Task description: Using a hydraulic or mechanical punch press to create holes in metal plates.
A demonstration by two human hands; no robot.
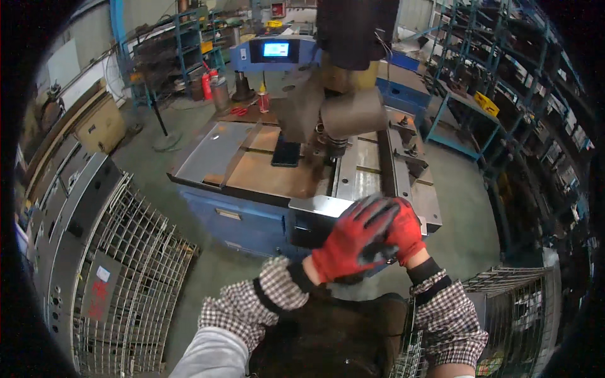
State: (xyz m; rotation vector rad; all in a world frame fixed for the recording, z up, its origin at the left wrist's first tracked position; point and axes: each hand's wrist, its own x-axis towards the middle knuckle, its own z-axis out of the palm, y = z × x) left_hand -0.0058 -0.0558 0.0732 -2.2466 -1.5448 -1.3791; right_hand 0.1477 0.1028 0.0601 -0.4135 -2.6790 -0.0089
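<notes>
Pressed together, the gloved left hand [348, 242] and right hand [404, 228] meet over the machine table's [265, 184] near edge; whether they pinch anything, I cannot tell. Beside them along that edge lies a metal plate [318, 204], flat, pale and shiny. Floor [211, 274] separates the table's left side from a wire cage [140, 268].

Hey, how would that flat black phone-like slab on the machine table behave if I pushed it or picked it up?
The flat black slab looks stiff, judging by its straight edges. Pushed, it would likely slide rather than roll or tip, since it lies flat on the machine table. Its thin shape suggests it's fairly light to lift.
</notes>
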